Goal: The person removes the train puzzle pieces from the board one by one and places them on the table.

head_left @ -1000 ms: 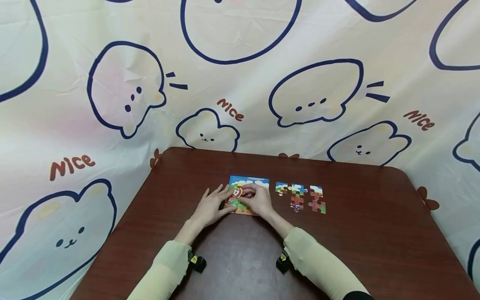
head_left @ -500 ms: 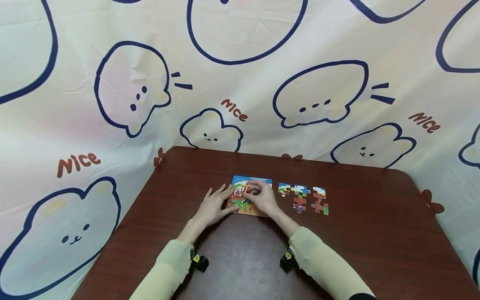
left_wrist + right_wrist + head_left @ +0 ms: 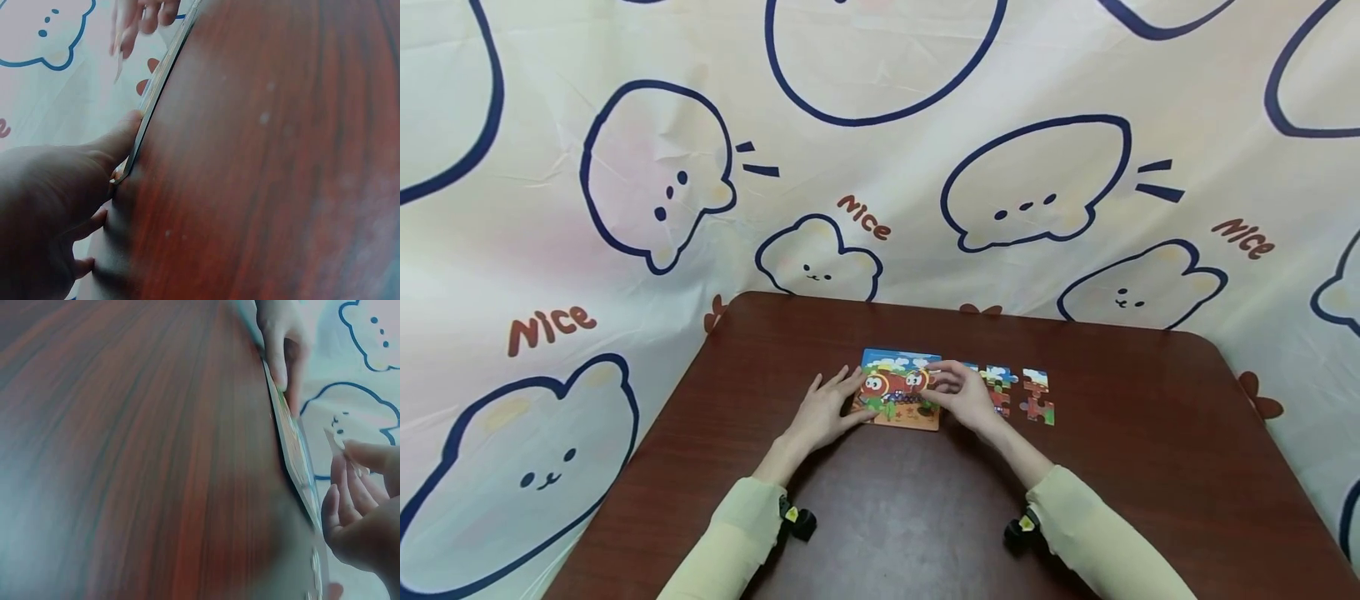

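Observation:
A jigsaw puzzle (image 3: 898, 363) in a flat tray, with a bright cartoon picture, lies towards the back of the table. My left hand (image 3: 822, 414) rests at its left side, fingers spread and fairly straight, the thumb on the near left edge. Over the right edge of the puzzle is my right hand (image 3: 967, 402). Between its thumb and fingers it pinches a thin puzzle piece (image 3: 334, 442), raised above the tray in the right wrist view. What is printed on that piece cannot be made out. To the right, partly behind this hand, lie several loose puzzle pieces (image 3: 1037, 408).
The dark red-brown table (image 3: 880, 517) stretches towards me and out to both sides. A pale cloth (image 3: 910, 183) with cartoon outlines hangs behind its back edge and along both sides.
My right hand has moved right, from over the middle of the puzzle to its right edge, uncovering more of the picture. The left hand has stayed at the left side.

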`<action>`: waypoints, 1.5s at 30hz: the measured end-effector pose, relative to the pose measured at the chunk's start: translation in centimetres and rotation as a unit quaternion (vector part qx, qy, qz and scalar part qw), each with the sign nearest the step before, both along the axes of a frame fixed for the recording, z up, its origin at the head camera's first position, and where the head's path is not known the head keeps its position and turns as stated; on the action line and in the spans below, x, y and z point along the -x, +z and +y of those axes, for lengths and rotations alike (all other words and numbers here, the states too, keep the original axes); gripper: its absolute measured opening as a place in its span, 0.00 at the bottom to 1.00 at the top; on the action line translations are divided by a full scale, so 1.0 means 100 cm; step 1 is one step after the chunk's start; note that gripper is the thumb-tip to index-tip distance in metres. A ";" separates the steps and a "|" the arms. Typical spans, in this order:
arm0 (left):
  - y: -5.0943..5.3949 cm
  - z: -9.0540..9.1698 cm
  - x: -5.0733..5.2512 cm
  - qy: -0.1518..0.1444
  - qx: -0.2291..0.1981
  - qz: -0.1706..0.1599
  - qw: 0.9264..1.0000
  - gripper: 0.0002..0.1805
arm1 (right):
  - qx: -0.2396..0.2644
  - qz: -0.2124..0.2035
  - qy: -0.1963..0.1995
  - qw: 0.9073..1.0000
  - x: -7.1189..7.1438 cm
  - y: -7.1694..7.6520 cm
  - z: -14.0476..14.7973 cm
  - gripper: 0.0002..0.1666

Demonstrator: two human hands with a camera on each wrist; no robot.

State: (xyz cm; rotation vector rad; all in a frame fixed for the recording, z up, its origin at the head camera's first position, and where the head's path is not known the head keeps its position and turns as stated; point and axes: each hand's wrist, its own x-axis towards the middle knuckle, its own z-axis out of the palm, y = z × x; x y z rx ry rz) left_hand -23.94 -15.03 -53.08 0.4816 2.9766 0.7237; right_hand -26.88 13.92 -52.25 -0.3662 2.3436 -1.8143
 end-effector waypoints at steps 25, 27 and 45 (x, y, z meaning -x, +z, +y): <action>0.003 -0.001 -0.001 -0.002 -0.002 -0.001 1.000 0.44 | -0.122 0.032 -0.007 0.992 -0.016 -0.002 0.062 0.25; 0.003 -0.001 -0.001 -0.002 -0.002 -0.001 1.000 0.44 | -0.152 0.062 -0.006 0.986 -0.016 -0.004 0.062 0.25; 0.001 -0.001 0.001 -0.002 0.002 -0.007 1.000 0.44 | -0.274 0.199 -0.027 0.941 -0.015 -0.006 0.072 0.20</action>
